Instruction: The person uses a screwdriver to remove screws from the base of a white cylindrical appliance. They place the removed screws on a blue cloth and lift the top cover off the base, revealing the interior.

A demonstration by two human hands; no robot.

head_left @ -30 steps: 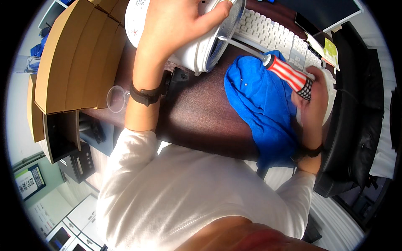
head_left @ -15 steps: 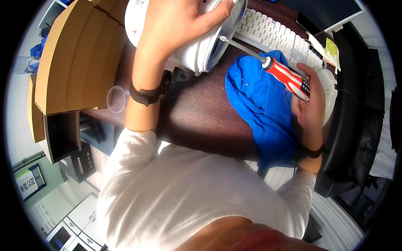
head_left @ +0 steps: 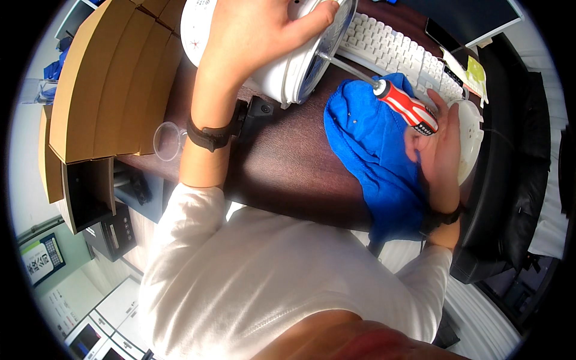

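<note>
My left hand [head_left: 264, 36] is closed over a white round appliance body [head_left: 282, 78], tilted so that its open, ringed end faces right. A screwdriver [head_left: 403, 103] with a red, white and black handle reaches its metal shaft into that end, near the rim. At the handle's butt is my right hand [head_left: 441, 141], its fingers loosely around the handle and partly blurred. Below the screwdriver a blue cloth [head_left: 378, 144] lies crumpled on the dark table [head_left: 282, 162], with small shiny bits on it. A white round dish-like part [head_left: 471, 141] sits beyond my right hand, partly hidden by it.
A white keyboard [head_left: 399, 54] lies behind the cloth, with a monitor [head_left: 492, 18] farther right. Cardboard boxes [head_left: 102, 84] line the left side, near a clear plastic cup [head_left: 167, 142]. A black padded seat [head_left: 501, 198] stands at the right.
My right fingers have loosened and shifted around the handle, and the handle has turned, its black butt now facing me more. My left hand and the appliance have barely moved.
</note>
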